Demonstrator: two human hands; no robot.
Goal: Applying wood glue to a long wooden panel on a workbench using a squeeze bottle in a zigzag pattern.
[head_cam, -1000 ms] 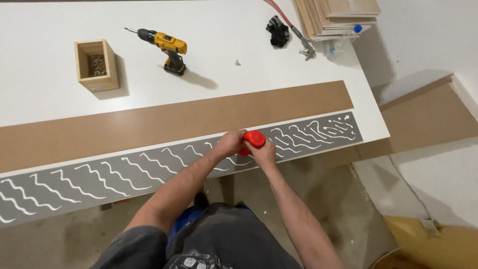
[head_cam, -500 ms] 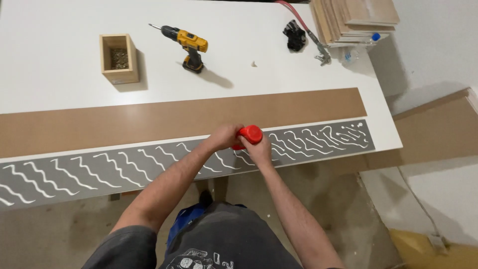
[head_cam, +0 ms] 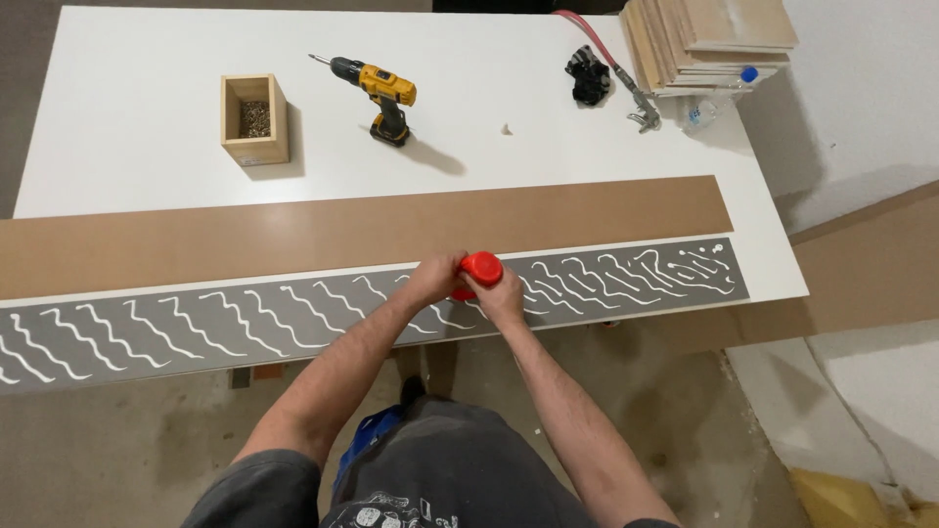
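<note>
Hands are meeting over the near edge of a white rectangular tabletop point(head_cam: 147, 137), seen from above by a head-worn camera. Both are wrapping around a small red plastic bottle point(head_cam: 480, 268): the left hand point(head_cam: 437, 279) is gripping it from the left, and the right hand point(head_cam: 501, 295) is closing on it from the right and below. The bottle is sitting directly above a long grey strip point(head_cam: 147, 332) that is running along the front of the tabletop and extending past its left end. White wavy lines of glue point(head_cam: 293, 303) are covering the strip along its whole length, and the bottle is hovering near the middle of it; whether its tip is touching the strip cannot be told.

Just behind the grey strip, a long brown fibreboard plank point(head_cam: 293, 235) is lying parallel to it. Farther back, well apart from the hands, a small open wooden box point(head_cam: 255, 119) holding screws is standing on the left, and a yellow and black cordless drill point(head_cam: 377, 93) is resting near the middle. At the far right corner, a stack of pale wooden boards point(head_cam: 704, 39) is sitting beside a clear plastic water bottle with a blue cap point(head_cam: 719, 98), a black glove point(head_cam: 587, 78) and a metal air gun on a red hose point(head_cam: 636, 103).
</note>
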